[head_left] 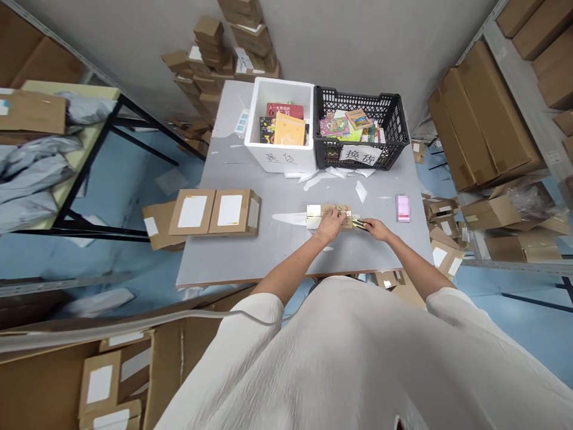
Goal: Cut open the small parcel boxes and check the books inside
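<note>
A small cardboard box (pixel 320 210) with dark print and a pale label at its left end lies on the grey table. My left hand (pixel 330 223) rests on top of it, fingers spread over the lid and holding nothing between them. At the box's right end, my right hand (pixel 376 229) is closed around a yellow-and-black utility knife (pixel 359 224). The knife's tip points left, at or close to the box's edge; whether the blade touches the cardboard cannot be made out. White paper scraps (pixel 289 218) lie beside the box.
Behind stand a white foam bin (pixel 280 158) and a black plastic crate (pixel 329 156), both holding books. A phone (pixel 403 208) lies right on the table (pixel 233 257). Labelled cartons (pixel 210 213) sit at the left edge. Shelves with boxes flank both sides.
</note>
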